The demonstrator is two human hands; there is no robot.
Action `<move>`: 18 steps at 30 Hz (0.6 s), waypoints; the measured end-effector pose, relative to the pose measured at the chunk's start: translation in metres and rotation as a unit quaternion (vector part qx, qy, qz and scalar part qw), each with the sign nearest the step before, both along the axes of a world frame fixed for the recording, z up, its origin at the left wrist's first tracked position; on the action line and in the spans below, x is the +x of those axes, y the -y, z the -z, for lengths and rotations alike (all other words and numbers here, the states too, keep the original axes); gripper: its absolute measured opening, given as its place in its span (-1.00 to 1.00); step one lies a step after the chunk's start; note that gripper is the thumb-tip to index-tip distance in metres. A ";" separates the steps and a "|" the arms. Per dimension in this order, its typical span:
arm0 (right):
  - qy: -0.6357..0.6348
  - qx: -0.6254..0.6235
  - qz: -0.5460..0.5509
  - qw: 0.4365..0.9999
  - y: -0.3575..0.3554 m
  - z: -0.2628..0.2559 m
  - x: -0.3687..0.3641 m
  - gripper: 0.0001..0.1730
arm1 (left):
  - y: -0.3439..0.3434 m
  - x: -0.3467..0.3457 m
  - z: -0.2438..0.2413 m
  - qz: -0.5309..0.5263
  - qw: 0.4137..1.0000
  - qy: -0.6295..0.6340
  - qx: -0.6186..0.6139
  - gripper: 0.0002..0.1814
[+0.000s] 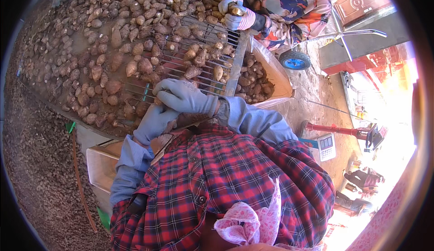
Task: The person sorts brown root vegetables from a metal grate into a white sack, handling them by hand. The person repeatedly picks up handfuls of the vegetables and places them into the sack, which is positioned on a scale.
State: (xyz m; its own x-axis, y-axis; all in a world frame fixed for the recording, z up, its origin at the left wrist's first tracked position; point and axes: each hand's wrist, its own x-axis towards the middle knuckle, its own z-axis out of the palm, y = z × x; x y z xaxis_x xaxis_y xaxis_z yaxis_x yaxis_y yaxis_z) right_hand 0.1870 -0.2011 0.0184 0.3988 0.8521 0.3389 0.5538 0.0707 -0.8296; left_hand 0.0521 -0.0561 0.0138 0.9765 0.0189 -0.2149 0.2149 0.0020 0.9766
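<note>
My left hand (154, 122) and my right hand (186, 96), both in grey work gloves, meet at the near edge of a sorting table. Between their fingers shows a bit of a brown taro corm (157, 101); the rest of it is hidden by the gloves. Under and beyond my hands runs a metal bar grate (212, 63) with several loose taro corms (193, 71) on it. To the left, many soil-covered corms (96, 71) are spread over the tabletop (81, 49).
Across the grate, a co-worker's striped-gloved hands (239, 15) hold a corm. An open sack (271, 59) of corms hangs at the table's right end. A digital scale (326, 146), a cart wheel (295, 60) and a white crate (100, 166) stand around. Corms heap on the left floor (40, 169).
</note>
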 end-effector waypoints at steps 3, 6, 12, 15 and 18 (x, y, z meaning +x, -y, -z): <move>-0.051 -0.099 0.082 0.990 -0.010 -0.009 -0.010 -0.67 | -0.001 -0.003 0.008 -0.033 0.968 0.005 0.247 -0.63; -0.198 -0.094 0.075 0.973 -0.019 -0.009 0.008 -0.64 | -0.003 0.004 0.008 -0.055 0.892 0.025 0.447 -0.40; -0.390 -0.037 -0.006 0.920 -0.005 -0.016 0.035 -0.61 | -0.023 -0.004 -0.031 -0.165 0.985 0.043 0.029 -0.37; -0.049 0.084 0.028 0.995 -0.035 -0.018 -0.021 -0.61 | -0.016 -0.019 -0.037 -0.154 0.949 -0.033 -0.274 -0.55; -0.189 0.035 -0.088 0.977 -0.035 -0.030 -0.021 -0.60 | -0.011 -0.054 -0.046 -0.260 0.909 0.005 -0.327 -0.55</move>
State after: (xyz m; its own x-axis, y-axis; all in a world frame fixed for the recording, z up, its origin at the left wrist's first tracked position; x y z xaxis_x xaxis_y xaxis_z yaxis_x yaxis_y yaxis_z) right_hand 0.1657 -0.1659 0.0482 0.3566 0.8984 0.2562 0.1831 0.2018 -0.9622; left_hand -0.0020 -0.0452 0.0601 0.8743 0.3494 -0.3369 0.0100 0.6810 0.7322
